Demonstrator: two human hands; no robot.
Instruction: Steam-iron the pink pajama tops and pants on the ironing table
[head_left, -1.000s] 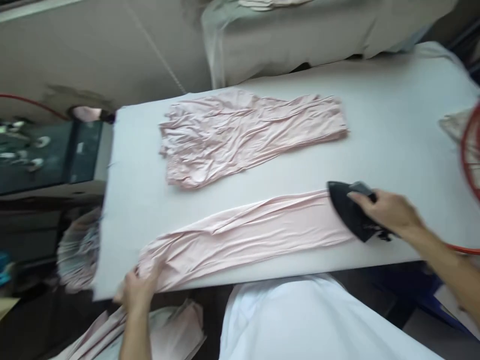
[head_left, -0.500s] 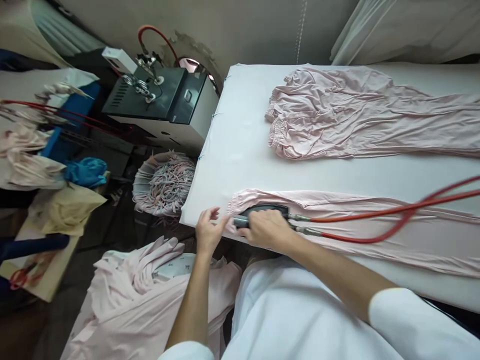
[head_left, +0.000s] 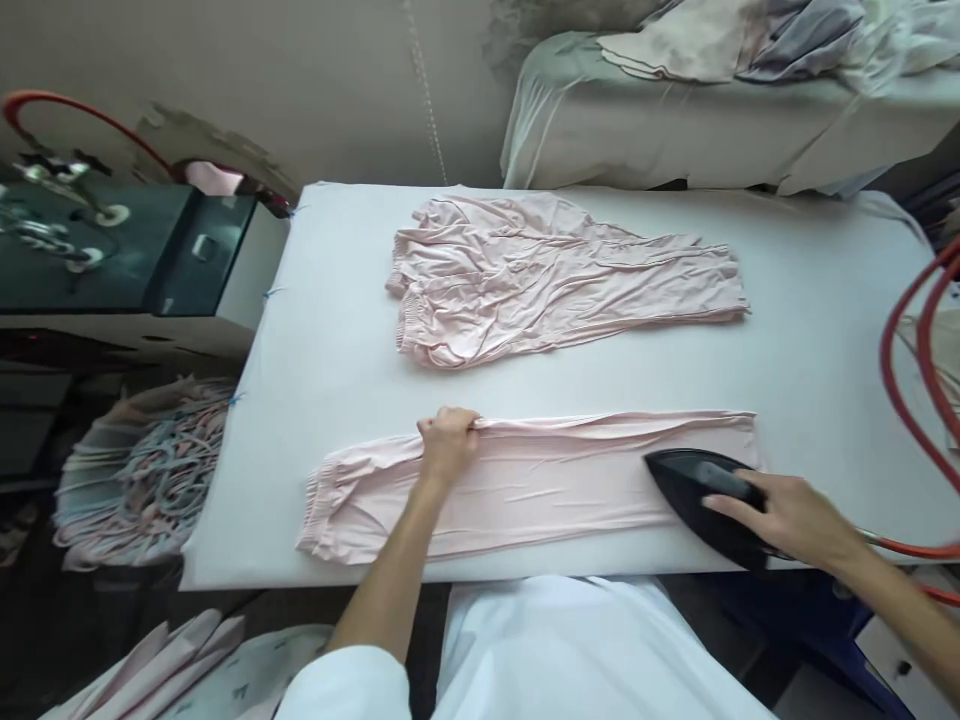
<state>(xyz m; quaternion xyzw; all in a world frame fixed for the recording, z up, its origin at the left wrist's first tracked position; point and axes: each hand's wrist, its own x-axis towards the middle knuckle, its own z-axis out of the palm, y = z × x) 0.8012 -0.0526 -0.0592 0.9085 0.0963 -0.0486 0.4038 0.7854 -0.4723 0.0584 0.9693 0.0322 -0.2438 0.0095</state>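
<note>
A wide white padded table [head_left: 337, 330] fills the middle of the room, its long side running left to right. Behind it at the far right stands another covered surface [head_left: 675, 130] heaped with pale cloth. Off the left end sits a dark boxy machine [head_left: 127, 260], and below that a round bundle of pastel loops [head_left: 142, 470]. On the far half of the table a crumpled pink garment [head_left: 555, 280] lies spread out, well apart from the work. Along the near edge lies a long pink trouser leg [head_left: 525, 485], flat, its gathered cuff toward the left. A red hose [head_left: 911, 390] curves in from the right side. The black iron [head_left: 701, 490] rests on the right end of the trouser leg, nose pointing left. The right hand [head_left: 795, 515] is wrapped over its handle. The left hand [head_left: 448, 442] is curled closed, pinching the far edge of the trouser leg near its middle.
</note>
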